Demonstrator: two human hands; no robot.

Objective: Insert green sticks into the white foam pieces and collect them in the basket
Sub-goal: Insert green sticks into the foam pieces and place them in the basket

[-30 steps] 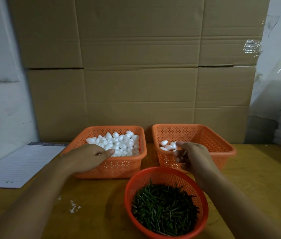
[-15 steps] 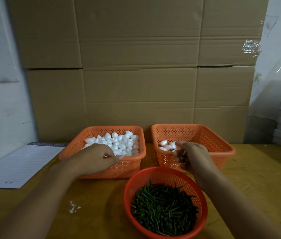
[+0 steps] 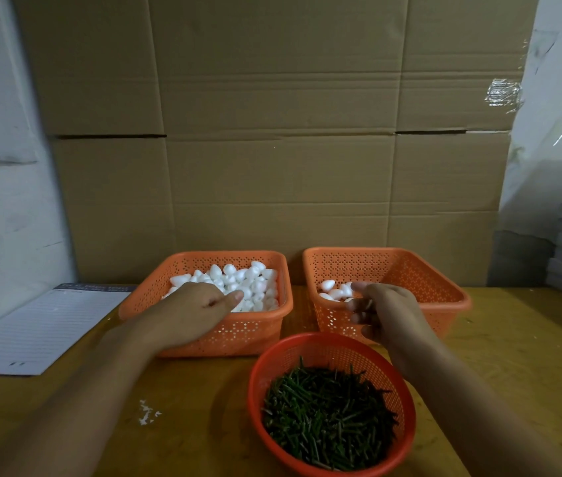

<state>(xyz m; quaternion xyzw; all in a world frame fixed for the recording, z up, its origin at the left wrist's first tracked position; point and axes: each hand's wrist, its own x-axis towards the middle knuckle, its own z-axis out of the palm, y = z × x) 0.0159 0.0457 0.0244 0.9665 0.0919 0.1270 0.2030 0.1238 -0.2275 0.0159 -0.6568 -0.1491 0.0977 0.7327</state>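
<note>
Pickup step: I'm seeing left hand [image 3: 197,309] reaching into left basket [image 3: 204,333], fingers curling onto foam [image 3: 248,280], grasp hidden, can't tell. Right hand [image 3: 384,313] is hovering at right basket [image 3: 445,297], fingers loosely curled, holding nothing visible. Sticks [image 3: 327,413] are sitting in round basket [image 3: 407,390]. Next I'm expecting a stick pick, right hand.
</note>
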